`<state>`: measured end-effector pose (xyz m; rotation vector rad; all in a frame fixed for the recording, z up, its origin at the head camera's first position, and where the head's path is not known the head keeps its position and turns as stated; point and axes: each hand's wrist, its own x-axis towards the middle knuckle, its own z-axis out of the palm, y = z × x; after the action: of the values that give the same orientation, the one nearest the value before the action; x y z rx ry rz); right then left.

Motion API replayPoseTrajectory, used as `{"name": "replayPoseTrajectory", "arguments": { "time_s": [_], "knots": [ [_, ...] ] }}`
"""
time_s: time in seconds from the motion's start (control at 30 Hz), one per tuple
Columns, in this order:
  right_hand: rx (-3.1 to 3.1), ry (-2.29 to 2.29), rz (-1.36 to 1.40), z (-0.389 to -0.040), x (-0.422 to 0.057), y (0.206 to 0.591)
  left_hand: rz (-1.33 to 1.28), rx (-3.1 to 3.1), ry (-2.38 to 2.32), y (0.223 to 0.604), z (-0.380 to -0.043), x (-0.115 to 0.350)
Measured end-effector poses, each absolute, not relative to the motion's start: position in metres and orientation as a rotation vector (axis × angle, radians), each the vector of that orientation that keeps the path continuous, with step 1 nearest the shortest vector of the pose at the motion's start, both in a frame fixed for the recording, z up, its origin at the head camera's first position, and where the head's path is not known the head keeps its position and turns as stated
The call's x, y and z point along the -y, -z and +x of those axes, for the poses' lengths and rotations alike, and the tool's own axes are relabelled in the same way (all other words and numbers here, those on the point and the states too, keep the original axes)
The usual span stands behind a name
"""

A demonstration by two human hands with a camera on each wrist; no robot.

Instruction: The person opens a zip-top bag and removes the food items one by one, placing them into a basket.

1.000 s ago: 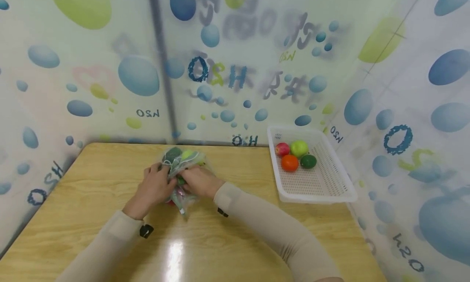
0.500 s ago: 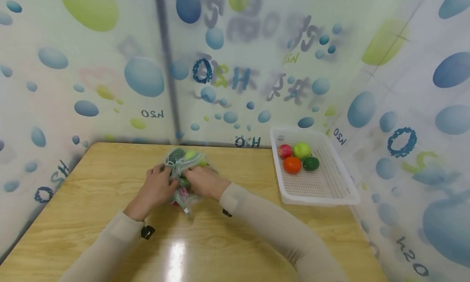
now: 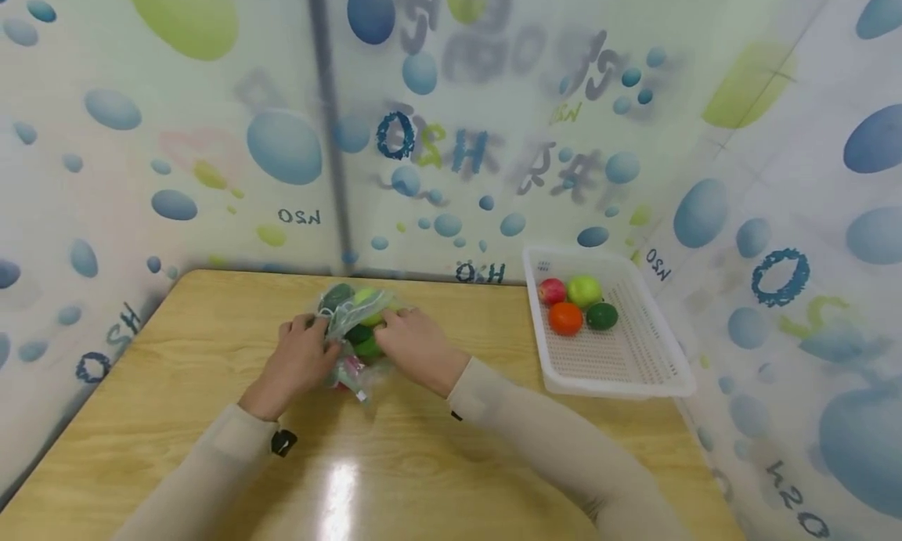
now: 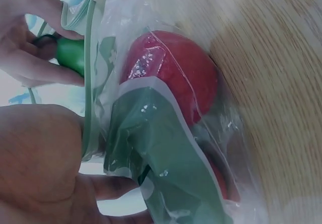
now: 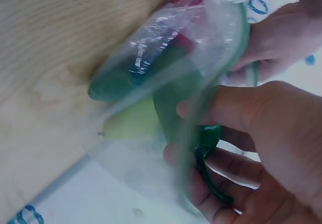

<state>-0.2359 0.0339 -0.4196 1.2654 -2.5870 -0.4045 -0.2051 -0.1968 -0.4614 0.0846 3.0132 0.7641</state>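
A clear zip bag (image 3: 348, 314) with green print stands on the table, packed with produce. My left hand (image 3: 296, 361) grips the bag's rim on the left. At the mouth, my right hand (image 3: 419, 349) holds a green pepper (image 5: 209, 137) by its stem end, thumb and fingers around it; the pepper's lower part overlaps the bag. Through the plastic show a red round fruit (image 4: 171, 73), a yellow-green pear (image 5: 133, 121) and a dark green fruit (image 3: 338, 294). The left wrist view also shows the pepper (image 4: 70, 55) between the right fingers.
A white perforated basket (image 3: 616, 369) stands at the right of the wooden table (image 3: 451, 463). In it lie a red fruit (image 3: 552, 290), a green apple (image 3: 584, 291), an orange-red fruit (image 3: 565, 319) and a dark green fruit (image 3: 602, 316). A patterned wall rises behind the table.
My right hand has shifted right and backed out of the bag's mouth, and more green shows beside its fingers. The left hand keeps its hold on the rim. The head view has turned slightly left.
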Motion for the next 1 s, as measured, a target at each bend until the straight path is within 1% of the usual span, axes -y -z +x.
{"name": "replayPoseTrajectory", "arguments": {
  "time_s": [0.23,0.5,0.8,1.0],
  "knots": [
    [2.571,0.424,1.268,-0.227,-0.058,0.4,0.057,-2.995,-0.766,0.463,-0.207,0.199],
    [2.633,0.289,1.237,-0.22,-0.085,0.387,0.025,-2.993,-0.777,0.465,-0.205,0.202],
    [2.672,0.0,1.211,-0.231,-0.119,0.374,0.04,-2.997,-0.789,0.464,-0.203,0.206],
    [2.728,-0.134,1.121,-0.235,-0.153,0.37,0.071,-2.991,-0.788,0.463,-0.206,0.204]
  ]
}}
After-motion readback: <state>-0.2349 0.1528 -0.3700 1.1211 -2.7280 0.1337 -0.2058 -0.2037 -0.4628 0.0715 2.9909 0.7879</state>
